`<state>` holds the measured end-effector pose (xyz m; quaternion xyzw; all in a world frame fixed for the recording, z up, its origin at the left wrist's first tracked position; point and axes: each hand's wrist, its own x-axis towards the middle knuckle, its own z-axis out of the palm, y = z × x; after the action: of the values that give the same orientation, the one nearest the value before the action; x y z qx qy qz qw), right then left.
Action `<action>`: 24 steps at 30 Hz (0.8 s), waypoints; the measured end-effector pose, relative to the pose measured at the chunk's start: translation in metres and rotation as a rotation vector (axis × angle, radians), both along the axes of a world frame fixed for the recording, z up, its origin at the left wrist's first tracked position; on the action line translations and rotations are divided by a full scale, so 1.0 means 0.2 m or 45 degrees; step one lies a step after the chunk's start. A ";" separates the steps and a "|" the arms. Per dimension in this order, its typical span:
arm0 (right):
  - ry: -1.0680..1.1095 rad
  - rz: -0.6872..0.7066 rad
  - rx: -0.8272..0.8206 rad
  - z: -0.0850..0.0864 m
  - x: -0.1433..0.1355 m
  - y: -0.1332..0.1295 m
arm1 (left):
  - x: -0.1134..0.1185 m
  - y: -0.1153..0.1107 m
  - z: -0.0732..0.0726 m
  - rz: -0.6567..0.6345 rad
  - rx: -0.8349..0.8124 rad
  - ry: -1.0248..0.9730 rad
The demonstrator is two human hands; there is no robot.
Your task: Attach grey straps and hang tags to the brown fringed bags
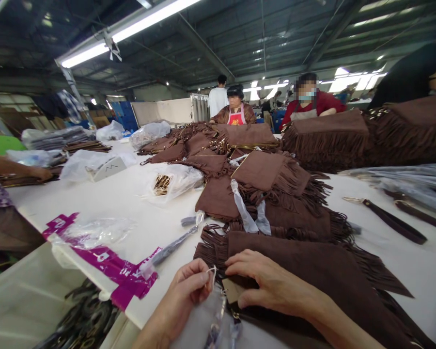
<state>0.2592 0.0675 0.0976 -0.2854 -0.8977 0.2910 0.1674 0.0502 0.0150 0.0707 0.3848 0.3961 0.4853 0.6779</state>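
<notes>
My left hand (189,286) is closed, with thumb and fingertips pinching a thin white string loop (213,277). Beside it, my right hand (272,278) lies over a brown fringed suede bag (294,257), its fingers bent and apart. Between its thumb and forefinger shows a tan card tag (232,290), partly covered by the hand. Gold-coloured metal hardware (236,316) sits at the near edge of this bag, by clear plastic-wrapped pieces (218,325). Just beyond lie more brown fringed bags (272,172), some with plastic-wrapped straps (242,208).
On the white table, a clear bag of gold-toned pieces (163,184), a wrapped strap (176,245) and purple tape (112,264) lie left. Brown wrist straps (396,220) lie right. A bin (18,300) holds dark straps at lower left. Several co-workers stand around the table.
</notes>
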 end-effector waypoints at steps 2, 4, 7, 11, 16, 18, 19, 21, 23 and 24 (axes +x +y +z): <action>-0.130 0.030 0.085 0.02 0.02 -0.01 | -0.02 0.00 0.00 0.006 -0.048 -0.111; -0.242 0.015 0.202 0.02 0.00 -0.04 | -0.03 0.01 0.00 0.014 -0.084 -0.222; -0.385 -0.052 0.388 0.00 -0.03 -0.07 | -0.05 0.00 -0.01 0.047 -0.121 -0.369; -0.394 -0.151 0.538 -0.04 -0.04 -0.05 | -0.04 0.00 -0.02 0.075 -0.037 -0.300; 0.039 -0.182 0.392 -0.05 -0.05 -0.02 | 0.05 0.01 -0.04 0.046 0.048 0.203; 0.128 -0.149 0.444 -0.05 -0.06 -0.03 | 0.09 0.03 -0.04 0.016 0.104 0.337; 0.120 -0.137 0.499 -0.06 -0.07 -0.04 | 0.10 0.04 -0.04 0.013 0.138 0.381; 0.036 -0.114 0.623 -0.07 -0.07 -0.05 | 0.11 0.05 -0.02 0.010 0.226 0.445; -0.048 -0.087 0.691 -0.08 -0.08 -0.06 | 0.10 0.05 0.00 -0.028 0.304 0.516; -0.051 -0.076 0.685 -0.08 -0.08 -0.06 | 0.10 0.05 0.01 -0.057 0.331 0.558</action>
<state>0.2440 0.0563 0.0817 -0.2628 -0.9370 0.0313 0.2279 0.0695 0.0254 0.0728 0.5734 0.4593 0.4221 0.5312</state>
